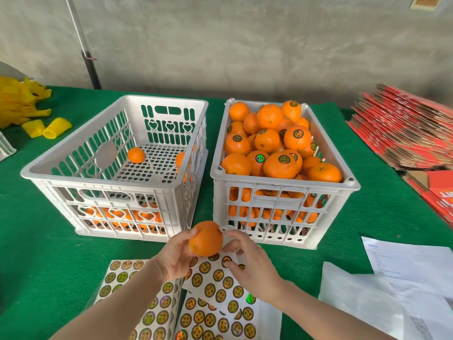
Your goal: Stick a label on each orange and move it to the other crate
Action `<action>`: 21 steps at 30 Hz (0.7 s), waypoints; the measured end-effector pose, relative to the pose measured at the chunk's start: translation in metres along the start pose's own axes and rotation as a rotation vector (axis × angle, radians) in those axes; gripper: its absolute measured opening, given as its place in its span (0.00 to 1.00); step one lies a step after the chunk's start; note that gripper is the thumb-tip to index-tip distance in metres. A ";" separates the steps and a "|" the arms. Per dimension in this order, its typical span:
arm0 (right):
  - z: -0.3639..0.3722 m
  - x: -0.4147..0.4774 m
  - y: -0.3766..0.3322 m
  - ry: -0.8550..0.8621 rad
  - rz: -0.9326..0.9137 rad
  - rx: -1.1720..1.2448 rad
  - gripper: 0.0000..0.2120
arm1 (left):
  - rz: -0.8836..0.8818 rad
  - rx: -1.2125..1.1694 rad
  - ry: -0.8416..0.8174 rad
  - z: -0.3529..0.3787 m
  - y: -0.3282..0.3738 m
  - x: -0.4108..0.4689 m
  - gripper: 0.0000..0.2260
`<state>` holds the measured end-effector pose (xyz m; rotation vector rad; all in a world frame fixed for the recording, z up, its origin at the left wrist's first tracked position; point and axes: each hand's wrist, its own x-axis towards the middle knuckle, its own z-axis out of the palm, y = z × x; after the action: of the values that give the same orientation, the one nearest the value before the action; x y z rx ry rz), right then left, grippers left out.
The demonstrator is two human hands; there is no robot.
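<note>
Left hand (pixel 175 256): its fingers are curling round the orange (pixel 207 239), gripping it from the left side
Right hand (pixel 247 261): thumb and forefinger are pinching a small pale label (pixel 224 230) at the upper right of the orange; the other fingers are hanging loosely bent over the sticker sheets
Orange: it is being held in the air above the sticker sheets (pixel 210 312), just in front of the gap between the two crates
Left crate (pixel 110 182): it is sitting on the green surface (pixel 36 253), nearly empty, with one loose orange (pixel 136 155) lying on its holed floor, another against its right wall, and a few more showing through the slots of its near wall
Right crate (pixel 349 185): it is standing just beside the left one, heaped with oranges (pixel 279 165), several of them showing round labels
Sticker sheets: they are lying overlapped at the near edge of the surface, under both forearms
Far left: yellow foam sleeves (pixel 49 128) are lying on the surface
Far right: flattened red boxes (pixel 404 133) are lying stacked; white papers (pixel 411 261) and a white bag (pixel 355 303) are lying nearer
</note>
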<state>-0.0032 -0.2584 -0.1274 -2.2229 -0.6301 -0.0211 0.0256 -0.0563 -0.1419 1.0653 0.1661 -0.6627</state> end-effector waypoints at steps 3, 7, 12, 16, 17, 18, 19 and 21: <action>0.001 -0.004 0.000 0.025 -0.027 -0.002 0.30 | -0.030 0.003 -0.020 -0.002 -0.001 0.000 0.48; 0.001 -0.006 0.001 0.096 0.007 0.086 0.27 | -0.066 0.074 -0.045 -0.005 0.001 0.000 0.48; -0.009 0.001 0.000 0.244 0.165 0.245 0.25 | -0.116 0.430 -0.112 -0.002 0.010 -0.008 0.51; -0.016 0.010 -0.008 0.307 0.284 0.378 0.17 | -0.069 0.653 -0.016 0.002 0.019 -0.016 0.58; -0.019 0.012 -0.011 0.320 0.301 0.426 0.14 | -0.046 0.666 0.005 0.003 0.022 -0.019 0.57; -0.021 0.014 -0.014 0.334 0.316 0.473 0.10 | -0.012 0.671 0.020 0.005 0.025 -0.022 0.55; -0.025 0.017 -0.018 0.351 0.327 0.520 0.07 | 0.035 0.665 0.034 0.008 0.028 -0.025 0.50; -0.033 0.021 -0.025 0.388 0.330 0.622 0.03 | 0.164 0.597 0.027 0.016 0.034 -0.031 0.40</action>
<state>0.0101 -0.2592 -0.0824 -1.6265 -0.0330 -0.0746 0.0176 -0.0462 -0.0947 1.6414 -0.1058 -0.5599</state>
